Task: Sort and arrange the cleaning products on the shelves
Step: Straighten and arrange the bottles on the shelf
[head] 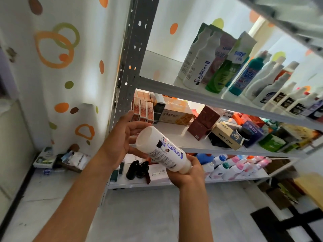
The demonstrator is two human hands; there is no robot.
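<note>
While the white Oil enemy bottle (163,149) lay tilted at six o'clock before the middle shelf (174,135), the right hand (187,173) clasped its neck end and the left hand (122,137) cupped its base with relaxed fingers. This looked like the carrying step; next it wanted lifting toward one o'clock, beside the matching Oil enemy bottles (201,67) on the upper shelf (157,67).

The bottle's (164,151) neck end is disappearing inside the right hand (187,173), so its cap is not showing. The top shelf (288,13) is blurring out at the upper right corner. The white bottles (286,100) far right are smearing, labels unreadable. The yellow thing (310,188) is getting cut by the right edge.
</note>
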